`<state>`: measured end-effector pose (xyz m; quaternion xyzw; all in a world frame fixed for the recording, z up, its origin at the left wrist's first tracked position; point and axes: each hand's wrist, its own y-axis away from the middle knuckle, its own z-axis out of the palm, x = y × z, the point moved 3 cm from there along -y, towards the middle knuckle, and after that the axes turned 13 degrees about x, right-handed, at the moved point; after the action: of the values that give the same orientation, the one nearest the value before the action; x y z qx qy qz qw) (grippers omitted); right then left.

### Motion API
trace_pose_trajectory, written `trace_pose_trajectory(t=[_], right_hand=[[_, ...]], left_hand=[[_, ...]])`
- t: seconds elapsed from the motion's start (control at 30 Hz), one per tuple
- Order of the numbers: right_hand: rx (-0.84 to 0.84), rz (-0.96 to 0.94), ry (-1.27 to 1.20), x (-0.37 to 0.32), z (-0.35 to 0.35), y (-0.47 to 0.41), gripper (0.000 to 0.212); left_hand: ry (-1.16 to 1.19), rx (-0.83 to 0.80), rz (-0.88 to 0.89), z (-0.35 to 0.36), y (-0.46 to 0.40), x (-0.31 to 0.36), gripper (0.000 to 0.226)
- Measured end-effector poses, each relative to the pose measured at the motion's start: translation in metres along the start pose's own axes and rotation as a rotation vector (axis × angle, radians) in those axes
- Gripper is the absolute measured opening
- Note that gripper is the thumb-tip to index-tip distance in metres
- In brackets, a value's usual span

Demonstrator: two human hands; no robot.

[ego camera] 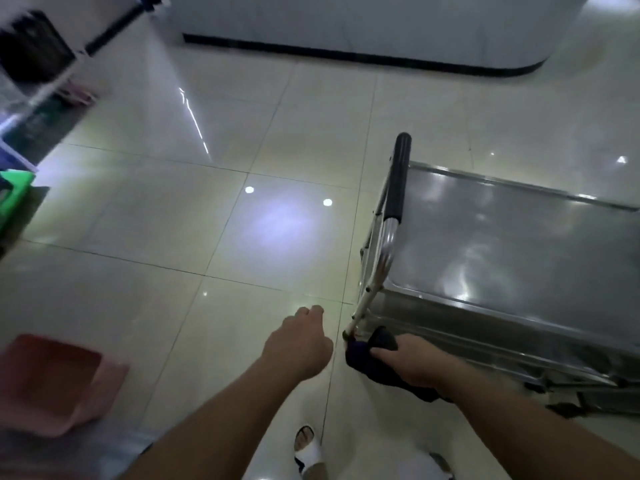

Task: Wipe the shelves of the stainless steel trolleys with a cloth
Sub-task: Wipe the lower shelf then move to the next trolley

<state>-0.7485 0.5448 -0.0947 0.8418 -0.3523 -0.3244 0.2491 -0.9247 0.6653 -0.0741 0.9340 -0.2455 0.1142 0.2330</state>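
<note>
Two hands reach forward over a glossy tiled floor. The right hand grasps a dark cloth, with its fingers curled around it, and presses it against the lower end of the metal leg at the near left corner of the stainless steel trolley. The left hand holds nothing; its fingers are curled loosely, and it hangs in the air just beside the trolley's corner, apart from it.

The trolley stands at the right side of the floor. Its top shelf is bare and shiny and reflects the ceiling lights. A handle with a black grip runs along the left edge of the trolley, on a chromed tube that bends down to the near corner. Below the top shelf, only an edge of a lower part shows, and it is blurred.

On the floor at the lower left lies a pink dustpan. A green object is at the left edge. A foot in a white sandal is on the floor between the two arms.
</note>
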Motion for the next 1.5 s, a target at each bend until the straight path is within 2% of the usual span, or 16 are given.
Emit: trace_pose_trajectory(t=[0.2,0.43,0.67,0.93,1.2,1.5], right_hand=[[-0.016,-0.108,0.001,-0.098,-0.003,0.003,0.043],[0.044,-0.174,0.012,-0.193,-0.012,-0.068,0.047],[0.044,-0.257,-0.025,-0.302,-0.043,-0.18,0.037],[0.074,-0.255,-0.013,-0.414,-0.118,-0.284,0.041],[0.15,-0.177,-0.084,-0.481,-0.187,-0.379,0.038],[0.338,0.011,-0.005,-0.53,-0.255,-0.479,0.038]], left_hand=[[0.033,0.108,-0.101,-0.075,0.01,-0.073,0.052],[0.043,0.144,-0.185,-0.121,-0.027,-0.141,0.049],[-0.031,0.187,-0.224,-0.202,-0.143,-0.195,0.047],[-0.038,0.201,-0.225,-0.298,-0.282,-0.221,0.053],[0.014,0.19,-0.085,-0.357,-0.448,-0.234,0.056],[-0.164,-0.018,0.188,-0.414,-0.636,-0.229,0.057]])
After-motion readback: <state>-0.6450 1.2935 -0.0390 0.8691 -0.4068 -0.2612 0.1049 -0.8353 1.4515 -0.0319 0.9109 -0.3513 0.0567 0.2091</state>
